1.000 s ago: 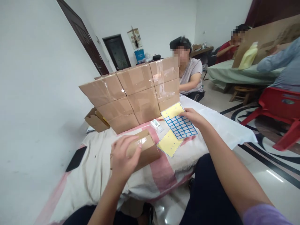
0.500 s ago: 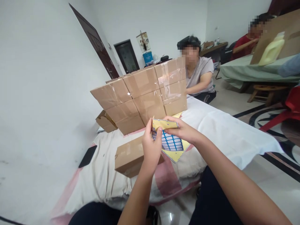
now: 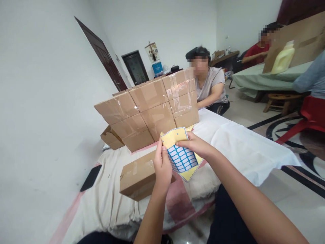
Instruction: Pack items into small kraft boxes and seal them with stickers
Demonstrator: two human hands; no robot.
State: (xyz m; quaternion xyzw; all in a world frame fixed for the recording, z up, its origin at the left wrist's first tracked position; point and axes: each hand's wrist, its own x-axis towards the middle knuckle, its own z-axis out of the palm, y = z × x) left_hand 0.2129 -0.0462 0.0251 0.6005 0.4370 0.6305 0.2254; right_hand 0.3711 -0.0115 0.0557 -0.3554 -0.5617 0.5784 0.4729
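A sticker sheet (image 3: 183, 158), yellow-edged with rows of white labels outlined in blue, is held up between both hands above the covered table. My left hand (image 3: 164, 162) grips its left edge, thumb on the front. My right hand (image 3: 194, 144) pinches the right side near the top, its thumb lying across the front of the sheet. Behind my left hand, a closed cardboard box (image 3: 138, 174) lies on the cloth, partly hidden by that hand and forearm. Further back stand taped cardboard boxes (image 3: 154, 110), stacked in a wall.
A smaller open carton (image 3: 111, 137) sits left of the stack, and a black phone-like slab (image 3: 90, 178) lies near the wall. Across the table a person (image 3: 212, 84) sits behind the boxes. At right, a yellow jug (image 3: 283, 58) stands on a green-covered table (image 3: 245, 81).
The sheet has been opened flatter, its folded top now raised so more label rows show. My right thumb has come onto its front. The camera view has shifted slightly.
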